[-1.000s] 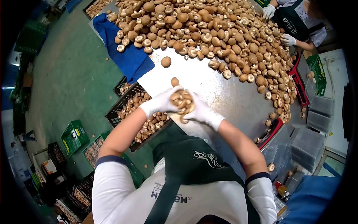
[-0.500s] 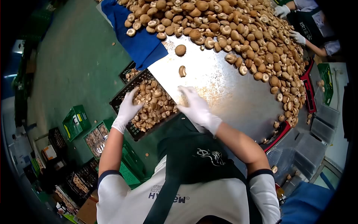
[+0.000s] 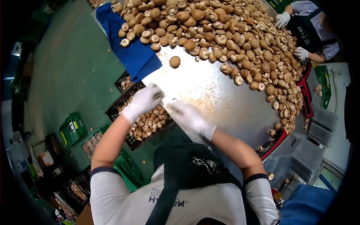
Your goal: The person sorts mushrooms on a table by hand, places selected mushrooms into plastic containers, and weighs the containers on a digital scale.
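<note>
1 metal table [image 3: 234, 114] | 1 lone mushroom [image 3: 174, 62] | left hand [image 3: 145, 99], right hand [image 3: 187, 116]: grip unclear

Mushrooms [image 3: 150, 122] in crate [image 3: 115, 109] beside table [image 3: 232, 116]

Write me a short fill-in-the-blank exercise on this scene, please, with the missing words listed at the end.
1. The left hand and the right hand are both gloved in the colour ____.
2. The cloth beside the mushroom pile is coloured ____.
3. The crate, partly hidden by the left hand, is coloured ____.
4. The lone mushroom on the metal table rests with its cap facing ____.

Missing words: white; blue; black; up.
</note>
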Available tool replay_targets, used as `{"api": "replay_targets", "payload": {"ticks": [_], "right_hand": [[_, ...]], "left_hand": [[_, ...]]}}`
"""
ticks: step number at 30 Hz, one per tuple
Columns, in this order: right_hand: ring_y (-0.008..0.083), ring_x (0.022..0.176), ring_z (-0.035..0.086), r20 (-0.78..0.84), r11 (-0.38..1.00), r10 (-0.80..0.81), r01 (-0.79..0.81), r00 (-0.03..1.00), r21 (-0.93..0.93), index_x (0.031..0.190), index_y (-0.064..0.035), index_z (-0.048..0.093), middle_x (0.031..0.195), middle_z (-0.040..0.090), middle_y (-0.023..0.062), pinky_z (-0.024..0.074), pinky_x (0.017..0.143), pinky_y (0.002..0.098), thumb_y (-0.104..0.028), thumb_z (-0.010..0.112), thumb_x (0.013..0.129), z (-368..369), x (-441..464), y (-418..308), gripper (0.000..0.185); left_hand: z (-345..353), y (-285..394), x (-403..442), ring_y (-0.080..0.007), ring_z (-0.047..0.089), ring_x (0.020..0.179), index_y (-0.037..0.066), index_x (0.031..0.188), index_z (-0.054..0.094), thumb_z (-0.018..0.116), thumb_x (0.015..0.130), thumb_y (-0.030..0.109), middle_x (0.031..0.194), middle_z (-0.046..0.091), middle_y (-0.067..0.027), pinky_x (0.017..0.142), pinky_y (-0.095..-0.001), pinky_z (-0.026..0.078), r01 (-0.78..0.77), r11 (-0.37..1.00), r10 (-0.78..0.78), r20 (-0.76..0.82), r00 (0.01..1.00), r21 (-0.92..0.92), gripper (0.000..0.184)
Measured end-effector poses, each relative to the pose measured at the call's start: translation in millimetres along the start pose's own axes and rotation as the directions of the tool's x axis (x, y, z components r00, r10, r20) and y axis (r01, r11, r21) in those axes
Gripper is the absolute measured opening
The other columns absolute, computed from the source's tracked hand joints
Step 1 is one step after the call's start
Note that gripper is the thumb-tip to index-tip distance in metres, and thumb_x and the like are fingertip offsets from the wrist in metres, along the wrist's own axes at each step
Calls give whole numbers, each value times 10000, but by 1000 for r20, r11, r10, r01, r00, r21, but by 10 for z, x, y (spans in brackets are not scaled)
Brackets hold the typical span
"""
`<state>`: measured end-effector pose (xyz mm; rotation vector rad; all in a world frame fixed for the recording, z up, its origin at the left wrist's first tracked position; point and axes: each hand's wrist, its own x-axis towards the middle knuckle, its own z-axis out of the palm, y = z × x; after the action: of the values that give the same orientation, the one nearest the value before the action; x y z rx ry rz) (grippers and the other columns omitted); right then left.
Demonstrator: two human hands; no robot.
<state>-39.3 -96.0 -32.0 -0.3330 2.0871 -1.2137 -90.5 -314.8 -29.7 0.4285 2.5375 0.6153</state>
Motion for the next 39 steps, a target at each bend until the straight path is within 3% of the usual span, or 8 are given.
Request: {"api": "replay_targets", "payload": {"ticks": [4,12,20,22,29,32,36,39], "right_hand": [[326,1130,577,-590,936,-255,43,766,-349,1270,-24,581,1178,622,174,453,990,425,-232,626,906,-998,763,285,421],[326,1120,528,-631,720,-337,-241,699,-651,1252,-85,568,1212,539,146,448,947,441,-154,674,809,-1106,1066,467,461],[282,954,616,-703,945,-144,-115,697,-307,1108,-87,585,1052,595,139,505,799,398,-143,691,835,-1272,306,861,298],[183,725,635,-664,974,173,-26,728,225,1178,-70,544,1020,614,94,522,671,331,-123,645,896,-1267,218,982,304],[268,1187,556,-554,72,-89,561,827,825,1276,-76,472,1165,607,122,390,1078,472,-182,537,930,-1657,107,776,368],[186,947,624,-639,844,34,321,768,430,962,-59,645,990,671,48,480,834,329,-264,611,950,-1792,417,423,209],[290,900,618,-530,874,-213,-83,821,-479,916,-54,655,894,649,115,484,838,374,-201,594,890,-1305,796,652,160],[334,880,607,-576,929,-181,-53,797,-366,928,-62,639,890,647,134,476,795,430,-232,585,914,-1181,567,710,179]], "left_hand": [[-244,-268,-433,-282,646,978,168,1234,623,695,801,161,1186,580,-93,849,-384,528,122,986,-140,168,976,115,440],[-270,433,713,-304,653,1002,128,1368,528,689,866,351,1309,562,-137,846,-387,528,48,999,-46,-326,944,0,572],[-129,367,1334,-333,654,1022,181,1198,623,638,891,230,1261,554,-135,873,-410,535,48,990,-89,-325,942,-134,311],[-162,329,1330,-346,649,1029,228,1316,577,626,897,206,1310,534,-153,865,-399,539,-39,990,-34,-491,870,-137,422],[-125,525,1426,-368,614,1080,202,1311,574,762,794,303,1303,491,-181,860,-421,543,170,984,-136,-403,905,50,560],[20,383,1427,-358,612,1068,180,1247,616,767,790,310,1266,517,-174,848,-421,542,135,990,-99,-514,852,32,499],[108,362,1399,-327,622,1048,156,1205,641,742,813,304,1244,541,-162,815,-406,541,74,997,-55,-599,799,7,431],[276,360,1140,-321,642,992,123,1187,634,741,814,300,1224,538,-161,815,-377,541,23,982,-126,-564,816,-186,426]]}}
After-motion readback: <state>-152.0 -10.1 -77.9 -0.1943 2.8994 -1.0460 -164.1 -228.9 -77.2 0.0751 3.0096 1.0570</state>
